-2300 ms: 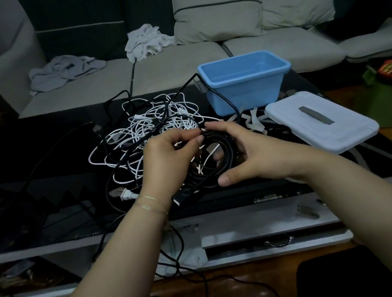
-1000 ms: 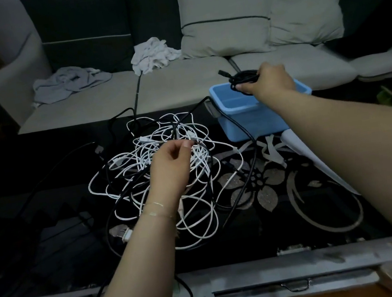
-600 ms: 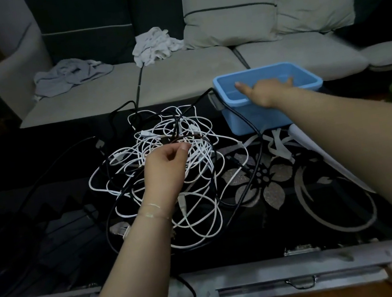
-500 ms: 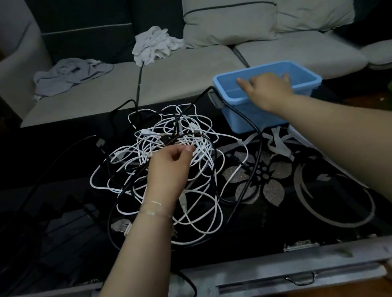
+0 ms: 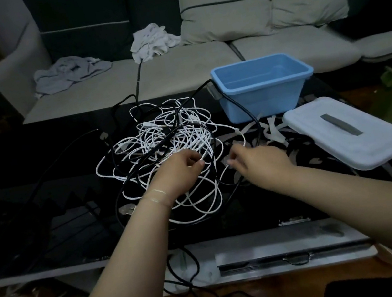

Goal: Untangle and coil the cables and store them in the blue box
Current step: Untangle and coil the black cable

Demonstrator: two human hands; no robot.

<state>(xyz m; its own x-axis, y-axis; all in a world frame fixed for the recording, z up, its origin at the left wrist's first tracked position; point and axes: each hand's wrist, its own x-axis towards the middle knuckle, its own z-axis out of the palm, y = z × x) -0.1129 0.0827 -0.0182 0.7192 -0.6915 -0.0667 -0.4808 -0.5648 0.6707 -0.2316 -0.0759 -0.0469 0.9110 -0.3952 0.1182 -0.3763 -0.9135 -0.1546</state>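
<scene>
A tangle of white cables (image 5: 172,136) with black cables (image 5: 139,167) threaded through it lies in the middle of the dark glass table. My left hand (image 5: 178,171) rests on the near part of the tangle, its fingers curled and pinching a white strand. Just to its right, my right hand (image 5: 256,162) pinches another white strand at the tangle's right edge. The blue box (image 5: 262,86) stands open at the back right, with a black cable running along its left side. Only its blue inner walls show from here.
The box's pale lid (image 5: 346,132) lies flat on the table (image 5: 47,223) to the right of my hands. A sofa with cushions and crumpled cloths (image 5: 152,39) runs behind the table. Black cables hang over the table's front edge to the floor.
My right hand carried the coiled black cable to the blue box, let it go there, then came back to the tangle's right edge. My left hand stayed on the white cables.
</scene>
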